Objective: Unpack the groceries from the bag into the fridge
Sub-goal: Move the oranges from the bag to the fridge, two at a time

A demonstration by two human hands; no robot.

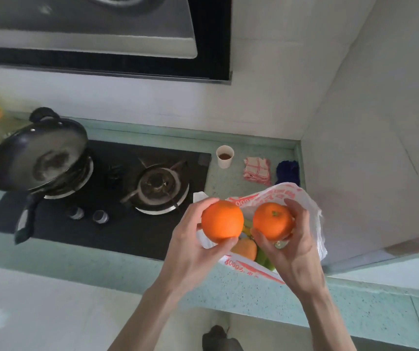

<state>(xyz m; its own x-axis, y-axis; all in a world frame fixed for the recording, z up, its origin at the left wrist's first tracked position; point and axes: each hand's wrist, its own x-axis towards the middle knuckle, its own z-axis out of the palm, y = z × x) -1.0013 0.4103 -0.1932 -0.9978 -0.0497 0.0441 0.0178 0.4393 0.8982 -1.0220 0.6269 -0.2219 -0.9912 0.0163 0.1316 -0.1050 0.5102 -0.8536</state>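
A white plastic bag [312, 214] with red print lies open on the green counter [254, 295], right of the stove. My left hand [190, 252] holds one orange [222, 221] just above the bag's mouth. My right hand [294, 249] holds a second orange [271, 220], stem side up, beside the first. Inside the bag I see a pale orange fruit [246, 248] and something green [263, 258]; the rest of its contents are hidden by my hands. No fridge is in view.
A black gas hob [117, 219] fills the counter's left, with a black wok [36, 158] on its left burner. Behind the bag stand a paper cup [224, 156], a checked cloth [257, 171] and a dark blue cloth [288, 172]. A wall closes the right side.
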